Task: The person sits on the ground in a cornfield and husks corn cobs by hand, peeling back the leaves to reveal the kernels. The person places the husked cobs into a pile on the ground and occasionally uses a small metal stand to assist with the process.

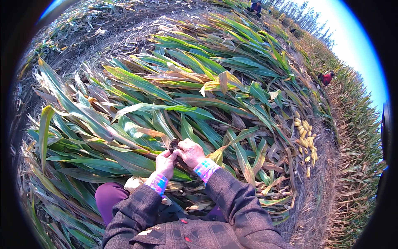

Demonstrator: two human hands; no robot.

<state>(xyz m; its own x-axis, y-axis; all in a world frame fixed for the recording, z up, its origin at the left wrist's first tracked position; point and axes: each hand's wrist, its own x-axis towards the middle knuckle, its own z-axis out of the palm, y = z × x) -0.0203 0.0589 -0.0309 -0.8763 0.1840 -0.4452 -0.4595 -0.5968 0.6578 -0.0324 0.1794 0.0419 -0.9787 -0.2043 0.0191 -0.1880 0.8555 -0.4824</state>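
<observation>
My left hand and my right hand meet in front of my body, fingers pinched together. Between them is the dark, dried silk tip of what looks like a corn ear in its husk. The ear's body is mostly hidden by my fingers and sleeves. Cut corn stalks with long green and yellowing leaves lie under and around both hands. A pale husk shows beside my left forearm, above my knee.
A heap of husked yellow corn ears lies on the ground to the right. Standing corn lines the far right. A person in red and a person in dark clothing are farther off. Dry stubble covers the upper left.
</observation>
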